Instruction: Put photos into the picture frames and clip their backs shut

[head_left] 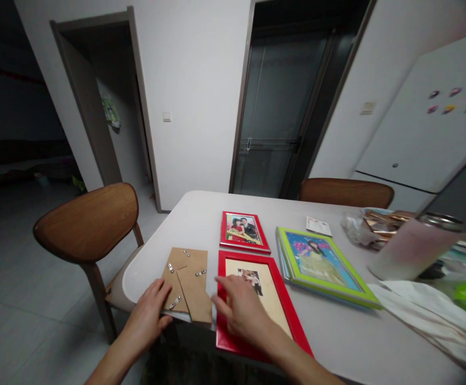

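A picture frame (172, 289) lies face down near the table's front left, showing its brown backboard, several metal clips and a fold-out stand (195, 294). My left hand (146, 313) grips its lower left corner, fingers on the backboard and thumb at the front edge. Just right of it, my right hand (241, 310) hovers over a larger red picture frame (292, 321), holding nothing, with its index finger and thumb apart. That red frame has a cream mat and a small photo, partly covered by the hand. Behind it lies a smaller red picture frame (245, 248) with a couple's photo.
Green-edged picture frames (353, 291) lie stacked on the right, a small white card (318, 225) behind them. Farther right are a pinkish cup (413, 248), plastic bags (355, 231) and white cloth (433, 310). Wooden chairs stand left (92, 224) and behind (347, 192) the white table (148, 262).
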Demonstrator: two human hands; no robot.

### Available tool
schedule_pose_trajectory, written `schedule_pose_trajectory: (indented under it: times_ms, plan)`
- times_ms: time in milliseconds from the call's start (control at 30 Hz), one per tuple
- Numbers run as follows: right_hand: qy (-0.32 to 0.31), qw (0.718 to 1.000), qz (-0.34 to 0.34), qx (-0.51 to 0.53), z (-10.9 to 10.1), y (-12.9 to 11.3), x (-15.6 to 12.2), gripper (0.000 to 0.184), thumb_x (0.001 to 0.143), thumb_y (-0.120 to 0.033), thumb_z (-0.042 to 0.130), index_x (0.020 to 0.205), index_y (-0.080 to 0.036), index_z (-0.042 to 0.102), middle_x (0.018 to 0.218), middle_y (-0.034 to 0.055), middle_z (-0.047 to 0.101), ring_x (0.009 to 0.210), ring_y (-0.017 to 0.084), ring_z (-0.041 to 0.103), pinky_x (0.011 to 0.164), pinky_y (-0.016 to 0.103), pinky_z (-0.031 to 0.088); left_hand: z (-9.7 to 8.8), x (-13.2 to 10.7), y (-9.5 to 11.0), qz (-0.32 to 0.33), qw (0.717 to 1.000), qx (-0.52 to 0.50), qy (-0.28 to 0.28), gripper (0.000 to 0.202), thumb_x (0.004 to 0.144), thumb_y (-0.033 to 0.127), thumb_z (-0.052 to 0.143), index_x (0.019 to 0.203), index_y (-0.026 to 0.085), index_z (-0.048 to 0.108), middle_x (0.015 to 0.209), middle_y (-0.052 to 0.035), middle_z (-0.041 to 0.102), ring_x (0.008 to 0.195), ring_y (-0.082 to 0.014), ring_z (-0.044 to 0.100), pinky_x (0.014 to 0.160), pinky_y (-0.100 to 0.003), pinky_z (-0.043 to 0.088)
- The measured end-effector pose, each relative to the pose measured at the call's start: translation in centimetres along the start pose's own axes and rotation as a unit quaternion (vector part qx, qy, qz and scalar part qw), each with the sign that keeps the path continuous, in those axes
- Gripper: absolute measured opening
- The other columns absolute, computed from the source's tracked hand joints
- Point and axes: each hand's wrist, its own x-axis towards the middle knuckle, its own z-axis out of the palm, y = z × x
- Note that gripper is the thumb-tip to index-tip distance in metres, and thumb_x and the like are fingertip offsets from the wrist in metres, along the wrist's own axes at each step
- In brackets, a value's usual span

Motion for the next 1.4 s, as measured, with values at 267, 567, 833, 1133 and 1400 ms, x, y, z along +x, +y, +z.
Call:
schedule_pose_trajectory:
  times_ms: [267, 567, 833, 1133, 1400]
  plan:
    - [-0.008, 0.994, -0.037, 0.106, 3.2, -4.7, 1.4, 0.046, 0.062, -0.025, 0.055, 0.107, -0.019, 0.050, 0.095, 0.0077, 0.049, 0.087, 0.022, 0.046, 0.076, 0.034, 0.038, -1.0, 0.4, -0.3, 0.034, 0.996, -0.038, 0.066, 0.038, 0.054, 0.012, 0.065, 0.091, 0.019, 0.062, 0.106, -0.0103, 0.059, 0.099, -0.0294, 0.053, 0.087, -0.042, 0.041]
    - [0.025, 0.993, 0.026, 0.110, -3.5, 4.4, -6.1, 0.037, 0.069, -0.027, 0.046, 0.105, -0.019, 0.052, 0.101, 0.0079, 0.047, 0.095, 0.020, 0.047, 0.084, 0.034, 0.039, 0.7, 0.3, 10.8, 0.189, 0.978, -0.088, -0.009, 0.040, 0.062, 0.023, 0.069, 0.099, 0.017, 0.056, 0.111, -0.0105, 0.055, 0.104, -0.0231, 0.049, 0.089, -0.034, 0.041]
    - [0.057, 0.997, 0.043, 0.006, -1.4, 8.6, -8.2, 0.038, 0.066, -0.029, 0.051, 0.102, -0.017, 0.057, 0.101, 0.0105, 0.051, 0.095, 0.023, 0.046, 0.084, 0.040, 0.038, 4.7, 1.1, 12.5, 0.174, 0.979, -0.053, -0.087, 0.025, 0.065, 0.019, 0.065, 0.089, 0.017, 0.059, 0.110, -0.0088, 0.055, 0.103, -0.0222, 0.048, 0.090, -0.034, 0.038]
    - [0.058, 0.997, 0.009, -0.048, -2.1, 9.1, -6.0, 0.031, 0.076, -0.031, 0.042, 0.099, -0.018, 0.058, 0.093, 0.0091, 0.054, 0.086, 0.020, 0.047, 0.076, 0.033, 0.039, 4.2, 0.8, 12.6, 0.194, 0.976, -0.027, -0.095, 0.036, 0.061, 0.035, 0.068, 0.090, 0.018, 0.056, 0.115, -0.0081, 0.051, 0.108, -0.0233, 0.043, 0.094, -0.039, 0.029]
    - [0.060, 0.990, 0.043, -0.123, -2.5, 9.2, -3.9, 0.027, 0.079, -0.030, 0.038, 0.079, -0.017, 0.061, 0.087, 0.0096, 0.052, 0.082, 0.020, 0.044, 0.075, 0.033, 0.037, 4.7, 1.3, 12.9, 0.163, 0.978, -0.018, -0.131, 0.043, 0.053, 0.045, 0.071, 0.082, 0.016, 0.057, 0.118, -0.0123, 0.050, 0.109, -0.0254, 0.044, 0.096, -0.044, 0.023]
